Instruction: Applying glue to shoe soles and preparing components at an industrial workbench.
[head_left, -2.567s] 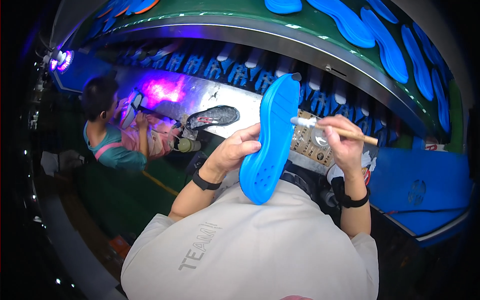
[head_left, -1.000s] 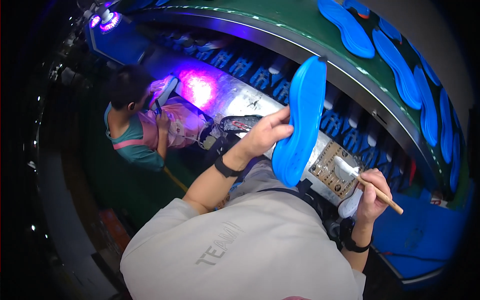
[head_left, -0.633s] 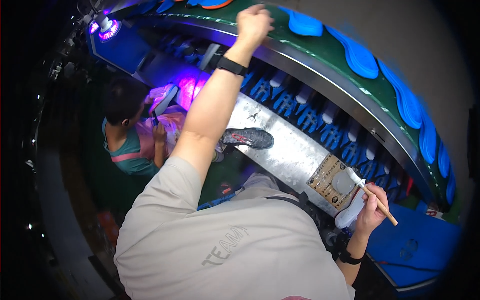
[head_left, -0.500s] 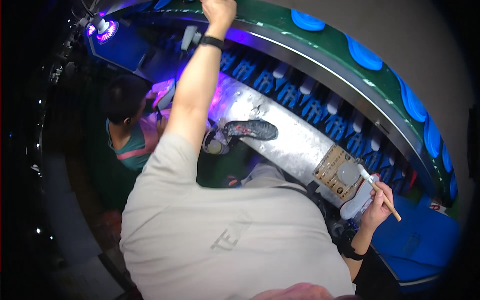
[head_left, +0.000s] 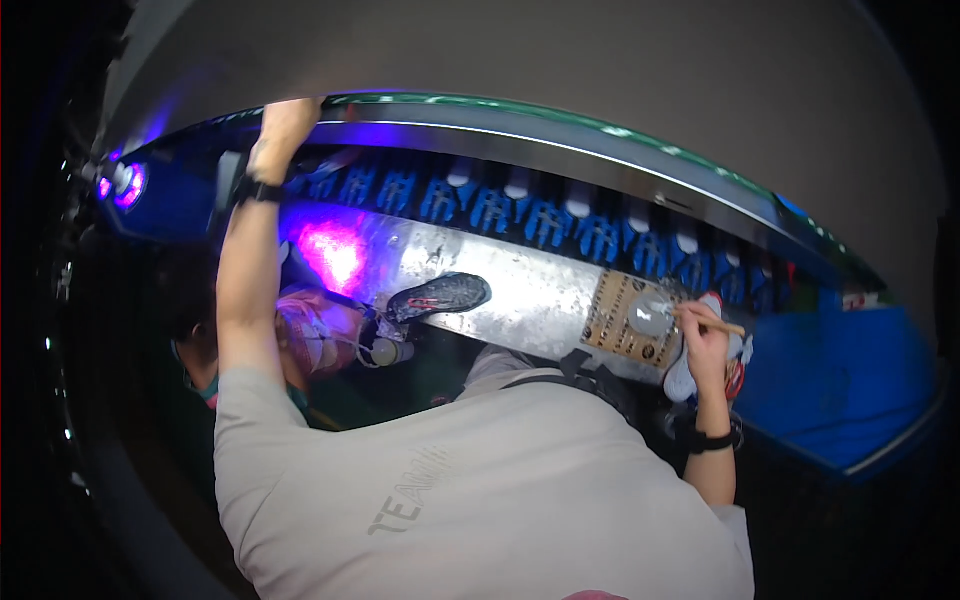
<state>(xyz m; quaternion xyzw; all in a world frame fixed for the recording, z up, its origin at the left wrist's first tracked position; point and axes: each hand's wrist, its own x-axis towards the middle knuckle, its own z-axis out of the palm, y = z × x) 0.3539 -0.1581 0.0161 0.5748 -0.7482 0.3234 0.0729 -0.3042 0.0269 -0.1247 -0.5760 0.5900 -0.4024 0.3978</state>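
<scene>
I am holding the brush (head_left: pixel 726 326) in my right hand (head_left: pixel 704 345), fingers gripping its wooden handle. Its long axis is running crosswise through the grip: the handle's butt is pointing right and slightly toward me, the bristle end left, close to the pale disc (head_left: pixel 650 317); whether they are touching, I cannot tell. The disc is lying on a brown board (head_left: pixel 603 335), just left of that hand, on the metal bench (head_left: pixel 535 300). A white shoe (head_left: pixel 680 380) is sitting just nearer me than the hand. Farther left, a dark shoe-shaped piece (head_left: pixel 455 293) is lying on the bench. My left hand (head_left: pixel 290 125) is stretching far forward to the green-edged ledge (head_left: pixel 480 101); its fingertips are hidden, so I cannot tell its grip.
</scene>
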